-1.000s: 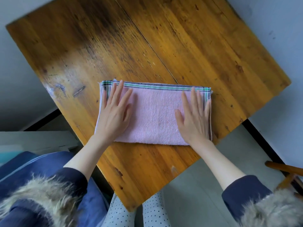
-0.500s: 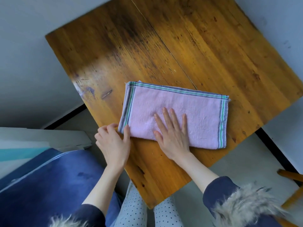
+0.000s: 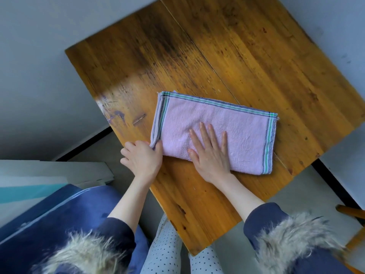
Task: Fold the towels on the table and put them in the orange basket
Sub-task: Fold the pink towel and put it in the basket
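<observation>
A pink towel [image 3: 237, 127] with green and blue striped borders lies folded into a long rectangle on the wooden table [image 3: 227, 56]. My left hand [image 3: 142, 159] pinches the towel's near left corner between thumb and curled fingers. My right hand [image 3: 211, 153] presses flat on the towel's near middle, fingers straight and spread. The orange basket is out of view.
A blue cushioned seat [image 3: 59, 218] sits at the lower left beside white boards [image 3: 49, 175]. Part of a wooden chair [image 3: 353, 214] shows at the right edge. My dotted trouser legs [image 3: 167, 250] are below the table's near corner.
My left hand left the towel's top and took hold of its near left corner. My right hand slid from the right end to the middle. The view shifted left.
</observation>
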Tool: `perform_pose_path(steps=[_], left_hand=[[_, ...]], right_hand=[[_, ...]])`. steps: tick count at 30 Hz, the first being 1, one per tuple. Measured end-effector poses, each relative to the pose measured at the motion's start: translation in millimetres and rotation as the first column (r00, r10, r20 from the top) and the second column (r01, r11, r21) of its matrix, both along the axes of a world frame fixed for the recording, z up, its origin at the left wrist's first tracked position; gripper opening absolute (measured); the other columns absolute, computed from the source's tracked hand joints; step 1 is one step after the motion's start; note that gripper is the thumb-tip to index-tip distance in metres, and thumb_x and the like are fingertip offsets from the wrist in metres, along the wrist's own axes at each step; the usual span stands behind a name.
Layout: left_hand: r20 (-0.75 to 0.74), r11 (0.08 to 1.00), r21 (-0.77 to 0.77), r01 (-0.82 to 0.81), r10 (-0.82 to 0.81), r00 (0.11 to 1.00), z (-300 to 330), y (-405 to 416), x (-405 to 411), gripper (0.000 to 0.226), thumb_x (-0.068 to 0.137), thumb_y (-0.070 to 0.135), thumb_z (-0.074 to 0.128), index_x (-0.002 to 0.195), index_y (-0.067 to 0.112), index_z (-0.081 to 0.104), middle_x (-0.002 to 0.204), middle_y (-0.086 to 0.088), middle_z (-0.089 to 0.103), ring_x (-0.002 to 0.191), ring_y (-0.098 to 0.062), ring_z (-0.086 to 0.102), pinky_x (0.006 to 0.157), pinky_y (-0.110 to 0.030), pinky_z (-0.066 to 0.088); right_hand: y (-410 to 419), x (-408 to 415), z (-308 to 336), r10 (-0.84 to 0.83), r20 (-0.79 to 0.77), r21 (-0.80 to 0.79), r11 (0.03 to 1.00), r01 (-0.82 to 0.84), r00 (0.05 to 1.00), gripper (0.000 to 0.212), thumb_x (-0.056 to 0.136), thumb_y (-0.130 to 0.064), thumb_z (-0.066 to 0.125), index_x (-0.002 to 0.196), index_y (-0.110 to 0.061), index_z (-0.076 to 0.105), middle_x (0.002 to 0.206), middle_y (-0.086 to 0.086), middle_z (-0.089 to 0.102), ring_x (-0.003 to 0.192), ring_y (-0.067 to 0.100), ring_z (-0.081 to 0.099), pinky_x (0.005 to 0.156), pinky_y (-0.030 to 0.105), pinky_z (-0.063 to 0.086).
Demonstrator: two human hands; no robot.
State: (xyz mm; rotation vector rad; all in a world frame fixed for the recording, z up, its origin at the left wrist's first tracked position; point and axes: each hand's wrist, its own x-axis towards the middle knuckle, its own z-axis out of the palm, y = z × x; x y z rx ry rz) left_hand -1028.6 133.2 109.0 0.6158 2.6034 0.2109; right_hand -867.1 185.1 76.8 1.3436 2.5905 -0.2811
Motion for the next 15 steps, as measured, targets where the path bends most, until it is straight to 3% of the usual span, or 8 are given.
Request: perform_pose_path(steps=[3,5,7,10,12,15], left_hand=[[0.082,0.997,0.072,0.028,-0.034,0.996,1.9,3.8,-7.9,0.029,0.087,0.039,0.049,0.094,0.013,0.058,0.105,-0.011,0.053,0.106,-0.034,0.042,0.089,-0.044,0.031],[0.199,0.967,0.255,-0.019,-0.033,0.979,3.1,2.6,-11.7,0.019,0.087,0.033,0.052,0.078,0.017,0.049,0.086,-0.005,0.055,0.087,-0.028,0.049,0.074,-0.038,0.039],[0.356,0.906,0.396,-0.148,-0.004,0.934,8.2,1.7,-11.0,0.023,0.086,0.030,0.056,0.071,0.020,0.042,0.074,0.001,0.049,0.071,-0.018,0.046,0.056,-0.027,0.036],[0.544,0.836,0.452,-0.312,0.019,0.839,17.4,3.9,-5.3,0.022,0.088,0.032,0.057,0.075,0.018,0.045,0.077,-0.001,0.048,0.069,-0.013,0.044,0.060,-0.024,0.039],[0.584,0.802,0.494,-0.337,-0.019,0.812,25.7,7.0,0.9,0.023,0.089,0.033,0.055,0.079,0.015,0.046,0.080,-0.002,0.047,0.073,-0.013,0.045,0.067,-0.028,0.043],[0.512,0.754,0.602,-0.265,-0.110,0.852,45.3,17.3,15.2,0.022,0.090,0.035,0.055,0.081,0.016,0.047,0.075,0.006,0.045,0.062,0.002,0.042,0.057,-0.013,0.038]], right_hand=[[-1.9,8.4,5.7,-0.037,-0.066,-0.018,0.999,0.036,0.997,0.056,0.094,-0.049,0.005,0.145,-0.030,-0.006,0.157,0.003,-0.005,0.144,0.022,-0.010,0.112,0.053,-0.010],[-7.3,18.6,9.2,-0.133,-0.084,-0.013,0.991,0.133,0.987,0.056,0.094,-0.048,0.006,0.145,-0.029,-0.004,0.157,0.003,-0.003,0.144,0.022,-0.007,0.114,0.054,-0.006],[-15.1,29.0,10.2,-0.203,-0.049,-0.007,0.979,0.203,0.978,0.056,0.094,-0.049,0.004,0.145,-0.029,-0.006,0.157,0.004,-0.006,0.144,0.023,-0.009,0.114,0.054,-0.006],[-22.1,34.1,8.9,-0.221,0.010,-0.044,0.974,0.222,0.975,0.059,0.092,-0.050,-0.001,0.145,-0.029,-0.013,0.156,0.003,-0.012,0.143,0.022,-0.016,0.113,0.053,-0.010],[-17.7,31.2,10.0,-0.213,0.009,-0.068,0.975,0.213,0.977,0.057,0.094,-0.048,0.003,0.145,-0.029,-0.014,0.156,0.002,-0.014,0.142,0.021,-0.019,0.113,0.052,-0.011],[-7.4,31.7,15.2,-0.183,-0.077,-0.136,0.976,0.171,0.980,0.054,0.098,-0.043,0.012,0.148,-0.028,0.001,0.157,0.000,-0.007,0.144,0.019,-0.013,0.114,0.050,-0.010]])
